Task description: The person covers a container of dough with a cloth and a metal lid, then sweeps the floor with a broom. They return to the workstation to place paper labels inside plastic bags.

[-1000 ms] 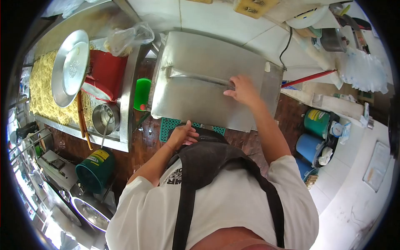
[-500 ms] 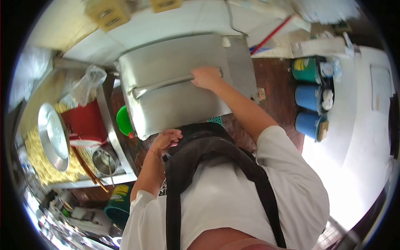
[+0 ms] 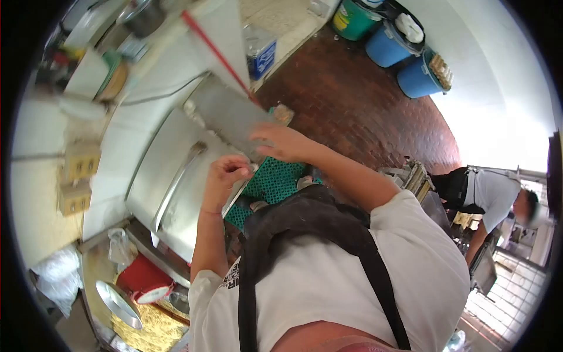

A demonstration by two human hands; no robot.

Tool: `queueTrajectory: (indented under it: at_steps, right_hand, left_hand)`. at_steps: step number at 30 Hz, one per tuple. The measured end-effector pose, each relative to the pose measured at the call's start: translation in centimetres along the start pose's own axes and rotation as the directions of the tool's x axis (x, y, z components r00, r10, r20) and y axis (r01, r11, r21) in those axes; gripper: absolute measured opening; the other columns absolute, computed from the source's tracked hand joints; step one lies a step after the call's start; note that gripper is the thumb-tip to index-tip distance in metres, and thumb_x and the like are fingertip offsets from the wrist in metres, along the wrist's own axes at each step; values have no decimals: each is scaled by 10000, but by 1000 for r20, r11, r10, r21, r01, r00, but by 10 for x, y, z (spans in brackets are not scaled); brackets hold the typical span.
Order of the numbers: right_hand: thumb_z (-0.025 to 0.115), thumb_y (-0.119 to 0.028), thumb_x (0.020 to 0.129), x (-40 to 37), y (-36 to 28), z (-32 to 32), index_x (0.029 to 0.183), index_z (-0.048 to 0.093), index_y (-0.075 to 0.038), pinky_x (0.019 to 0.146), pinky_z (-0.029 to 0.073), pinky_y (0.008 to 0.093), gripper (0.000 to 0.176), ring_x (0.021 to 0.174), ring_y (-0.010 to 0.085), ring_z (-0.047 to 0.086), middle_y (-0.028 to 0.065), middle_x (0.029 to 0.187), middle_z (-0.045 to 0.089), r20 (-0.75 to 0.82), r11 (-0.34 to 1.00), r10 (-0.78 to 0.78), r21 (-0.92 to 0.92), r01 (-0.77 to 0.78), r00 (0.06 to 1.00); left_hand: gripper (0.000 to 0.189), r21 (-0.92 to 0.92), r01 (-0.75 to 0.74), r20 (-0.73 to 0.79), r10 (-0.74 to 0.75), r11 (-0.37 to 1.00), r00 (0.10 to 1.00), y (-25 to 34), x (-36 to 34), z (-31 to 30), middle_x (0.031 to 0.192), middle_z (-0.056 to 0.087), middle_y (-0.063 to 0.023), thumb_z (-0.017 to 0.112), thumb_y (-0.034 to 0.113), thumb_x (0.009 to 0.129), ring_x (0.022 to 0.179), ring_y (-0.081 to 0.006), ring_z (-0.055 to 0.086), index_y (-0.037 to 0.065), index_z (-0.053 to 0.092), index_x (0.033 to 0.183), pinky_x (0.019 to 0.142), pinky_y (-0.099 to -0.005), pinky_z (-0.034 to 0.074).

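My left hand (image 3: 224,179) is raised over the near edge of a stainless steel chest (image 3: 143,167), fingers curled and the thumb against them. Whether anything is in that pinch I cannot make out. My right hand (image 3: 280,142), slightly blurred, hovers above the chest's far end and holds nothing; its fingers are stretched out and apart. The chest's lid is down, with a long metal bar handle (image 3: 179,186) across it, and neither hand is on that handle. A green perforated mat (image 3: 271,178) lies on the floor below my hands.
Two blue buckets (image 3: 384,48) and a green bucket (image 3: 350,22) stand by the far wall on brown brick flooring (image 3: 346,111). At lower left a counter holds a red container (image 3: 143,276) and a metal basin (image 3: 117,302). A co-worker (image 3: 492,190) bends over equipment at right.
My right hand has let go of the bar handle. My view and body have turned right, bringing the co-worker into sight, and my left hand has lifted over the chest's edge.
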State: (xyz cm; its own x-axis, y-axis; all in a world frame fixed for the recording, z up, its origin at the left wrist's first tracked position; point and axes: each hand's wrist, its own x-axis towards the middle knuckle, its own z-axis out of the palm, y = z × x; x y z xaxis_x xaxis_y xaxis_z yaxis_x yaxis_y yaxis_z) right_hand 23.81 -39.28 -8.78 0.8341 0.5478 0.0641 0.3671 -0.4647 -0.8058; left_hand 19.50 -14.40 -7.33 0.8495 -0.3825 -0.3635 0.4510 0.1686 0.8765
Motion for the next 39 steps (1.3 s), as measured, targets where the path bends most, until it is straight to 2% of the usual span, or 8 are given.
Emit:
queueTrajectory:
  at_steps: [7,12,17,22,28,31,35,39]
  right_hand:
    - [675,-170,932,-162,108,-158,1209,661,-63,868,542,362,298,1001,254,683,135,1112,676,-226,906,401,242,-348,888]
    - [656,-173,969,-250,148,-236,1208,653,-48,864,536,329,270,967,202,681,109,1032,701,-356,825,553,360,-436,753]
    - [643,-167,986,-284,183,-272,1210,643,-33,853,532,318,261,927,176,666,100,995,694,-443,793,608,387,-471,659]
    - [634,-168,994,-297,218,-300,1212,640,-26,848,529,317,261,916,175,662,108,996,697,-333,730,680,396,-557,654]
    - [634,-183,991,-291,268,-348,1158,669,-18,796,539,312,238,903,175,675,118,971,713,-366,625,780,396,-673,509]
    - [647,-177,977,-246,251,-409,1105,692,-18,772,540,306,209,923,158,684,116,940,721,5,522,808,456,-720,589]
    - [706,-101,899,-193,197,-468,1093,698,-13,842,540,358,213,946,248,699,132,979,718,-112,746,589,457,-485,800]
    - [717,-60,838,-190,197,-519,1131,681,-23,909,525,404,297,1042,344,650,149,1110,681,-609,845,455,66,-530,649]
  left_hand:
    - [270,225,112,2,-115,968,993,-42,165,144,760,586,-22,561,296,1016,673,-120,536,35,623,984,727,-322,543]
    - [265,249,-136,-284,206,959,936,-14,273,119,921,545,2,561,401,1014,853,-114,544,142,573,1070,774,-321,470]
    - [362,244,-220,-834,320,945,449,57,386,-15,683,596,-79,719,348,934,711,-209,586,-2,630,913,686,-365,506]
    - [279,244,30,-918,220,969,330,67,444,-54,892,657,-122,745,234,890,812,-209,582,-25,643,910,764,-389,471]
    - [355,46,23,-536,5,999,844,-111,525,21,1006,675,-94,675,330,923,908,-214,619,2,676,1058,824,-392,480]
    - [452,556,234,-136,-190,798,972,-172,561,175,981,710,-100,691,394,934,825,-225,688,-16,688,1123,730,-382,523]
    - [411,845,-298,460,-321,444,828,-155,590,372,877,718,-183,688,493,890,876,-372,699,107,765,1007,756,-444,525]
    - [403,713,-554,691,-300,430,658,-163,591,491,800,671,-231,693,461,887,792,-433,646,64,745,839,714,-490,514]
